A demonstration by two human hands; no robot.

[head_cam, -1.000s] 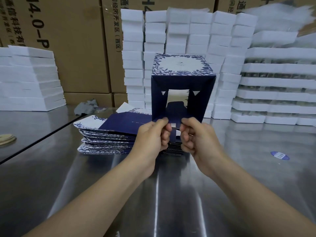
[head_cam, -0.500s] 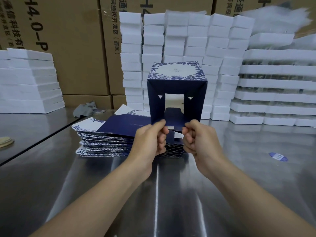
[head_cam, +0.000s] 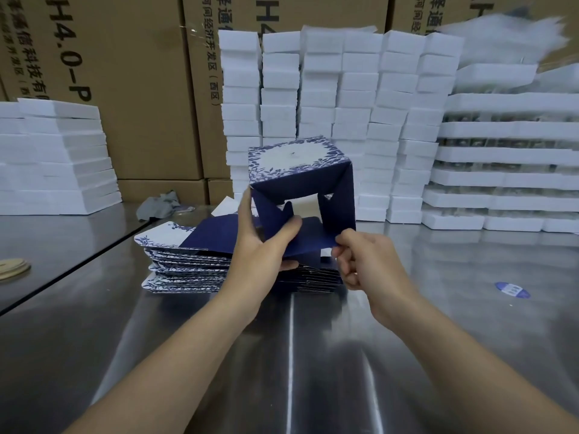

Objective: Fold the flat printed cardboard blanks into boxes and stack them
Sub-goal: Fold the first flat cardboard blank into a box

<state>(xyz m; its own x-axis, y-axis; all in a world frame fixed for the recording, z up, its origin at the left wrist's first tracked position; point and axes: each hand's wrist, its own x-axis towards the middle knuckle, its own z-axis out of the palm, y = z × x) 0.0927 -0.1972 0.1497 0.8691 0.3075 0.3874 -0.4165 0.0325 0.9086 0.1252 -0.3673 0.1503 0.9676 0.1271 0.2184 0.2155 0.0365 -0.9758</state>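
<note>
A half-formed navy box point(head_cam: 336, 195) with a blue-and-white floral top panel is held up in front of me, its open end facing me and tilted a little to the left. My left hand point(head_cam: 261, 245) has its fingers straight up along the box's left edge and its thumb pressing on the bottom flap. My right hand point(head_cam: 360, 261) pinches the near right corner of that bottom flap. Behind and below the hands, a pile of flat printed blanks point(head_cam: 185, 261) lies on the steel table point(head_cam: 282, 355).
Columns of white foam blocks point(head_cam: 329, 98) and foam trays point(head_cam: 501, 158) stand at the back and right, another white stack point(head_cam: 53, 158) at the left. Brown cartons point(head_cam: 125, 73) line the wall. A grey rag point(head_cam: 156, 205), a blue sticker point(head_cam: 512, 289) and a wooden disc point(head_cam: 12, 267) lie on the table.
My left hand has let go of its pinch on the bottom flap and spread up along the box's left side. The box has turned slightly and the side flaps have swung inward.
</note>
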